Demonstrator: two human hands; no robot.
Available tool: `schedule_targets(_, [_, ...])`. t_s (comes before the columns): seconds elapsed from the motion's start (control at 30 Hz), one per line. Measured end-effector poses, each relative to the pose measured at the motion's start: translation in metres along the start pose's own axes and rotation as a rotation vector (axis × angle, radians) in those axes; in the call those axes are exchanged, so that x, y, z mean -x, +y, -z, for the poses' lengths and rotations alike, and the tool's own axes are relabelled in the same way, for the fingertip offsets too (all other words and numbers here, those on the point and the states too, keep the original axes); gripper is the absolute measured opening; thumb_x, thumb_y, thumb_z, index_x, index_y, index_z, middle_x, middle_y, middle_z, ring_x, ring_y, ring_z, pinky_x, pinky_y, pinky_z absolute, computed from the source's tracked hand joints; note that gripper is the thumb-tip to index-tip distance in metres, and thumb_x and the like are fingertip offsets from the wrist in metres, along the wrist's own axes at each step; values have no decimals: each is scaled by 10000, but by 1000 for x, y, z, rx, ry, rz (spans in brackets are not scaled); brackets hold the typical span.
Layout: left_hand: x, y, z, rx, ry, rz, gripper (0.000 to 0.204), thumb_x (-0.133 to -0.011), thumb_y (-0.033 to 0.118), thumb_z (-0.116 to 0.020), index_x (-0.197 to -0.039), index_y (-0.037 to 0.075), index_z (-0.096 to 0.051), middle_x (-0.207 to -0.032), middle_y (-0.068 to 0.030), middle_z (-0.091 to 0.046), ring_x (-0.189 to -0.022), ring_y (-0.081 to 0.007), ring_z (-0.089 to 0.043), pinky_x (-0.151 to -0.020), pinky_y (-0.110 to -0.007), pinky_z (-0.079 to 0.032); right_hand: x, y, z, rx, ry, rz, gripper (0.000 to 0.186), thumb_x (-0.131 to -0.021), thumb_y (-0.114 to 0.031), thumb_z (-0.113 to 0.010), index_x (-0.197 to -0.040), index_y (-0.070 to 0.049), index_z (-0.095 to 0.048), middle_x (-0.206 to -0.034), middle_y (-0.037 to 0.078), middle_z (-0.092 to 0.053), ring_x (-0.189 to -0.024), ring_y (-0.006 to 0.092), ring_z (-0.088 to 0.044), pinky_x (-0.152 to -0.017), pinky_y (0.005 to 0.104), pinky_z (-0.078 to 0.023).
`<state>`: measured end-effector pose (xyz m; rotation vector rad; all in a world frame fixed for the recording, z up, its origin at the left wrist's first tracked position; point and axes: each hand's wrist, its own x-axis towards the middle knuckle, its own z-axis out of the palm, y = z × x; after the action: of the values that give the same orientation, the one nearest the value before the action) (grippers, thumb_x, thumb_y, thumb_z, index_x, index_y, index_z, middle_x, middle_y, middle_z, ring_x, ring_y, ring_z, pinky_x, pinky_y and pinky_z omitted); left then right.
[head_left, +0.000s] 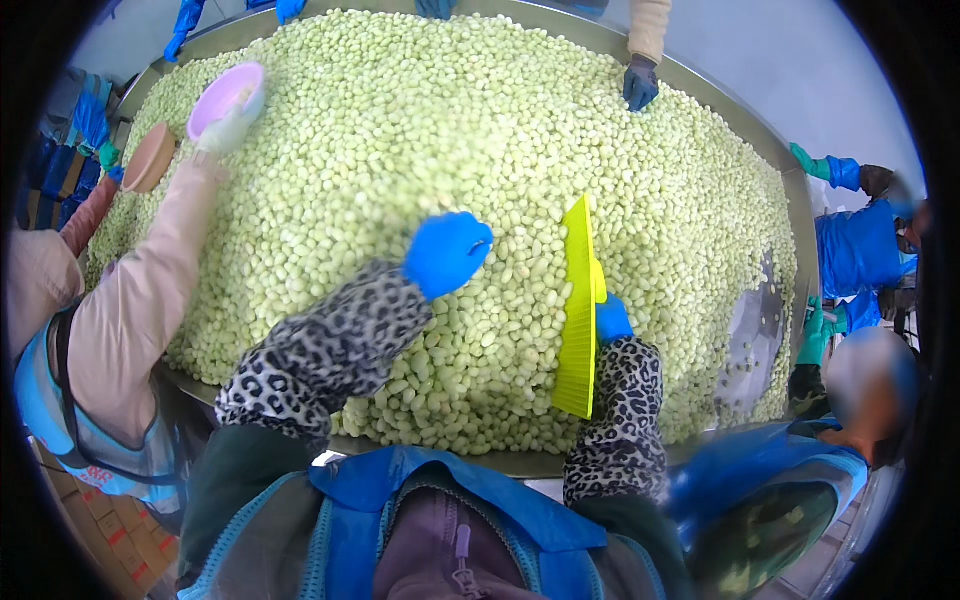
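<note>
A deep pile of small pale green oval fruits, looking like grapes, fills the broad metal tray in front of me. My left hand, in a blue glove, is over the middle of the pile with its fingers curled closed; whatever they hold, if anything, is hidden. To its right, my right hand, also gloved in blue, grips a yellow plastic scoop shaped like a dustpan. The ridged scoop is turned on edge among the fruits. It hides part of my right fingers. Leopard-print sleeves cover both my forearms.
The tray's metal rim curves around the pile. At left a co-worker's hand holds a pink bowl; a brown bowl is beyond it. A dark-gloved hand touches fruit at the far side. Other people stand close on my right.
</note>
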<state>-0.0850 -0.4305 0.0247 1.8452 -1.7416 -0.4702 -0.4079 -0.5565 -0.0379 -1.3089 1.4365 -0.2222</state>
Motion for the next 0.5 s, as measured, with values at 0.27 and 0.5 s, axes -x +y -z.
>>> schedule_targets(0.27, [-47,-2,-77,-305,-356,143,167,-786,207,-627,-892,95,-691,-921,-121,-679,-877,-310,-662,-728,-430,-513,10,-20,-5,48,10,-23,288,-837,-135,-681,-1079,20,-659,-877,97,-704,-732,161,-655,-637,310,-519])
schedule_targets(0.5, [-32,8,-67,78,-128,114,139,-790,107,-631,-925,77,-645,-991,-120,-657,-902,-265,-650,-708,-386,-511,-9,8,4,26,28,-21,321,-831,-150,-701,-1097,25,-660,-894,116,-711,-752,166,-670,-662,311,-531])
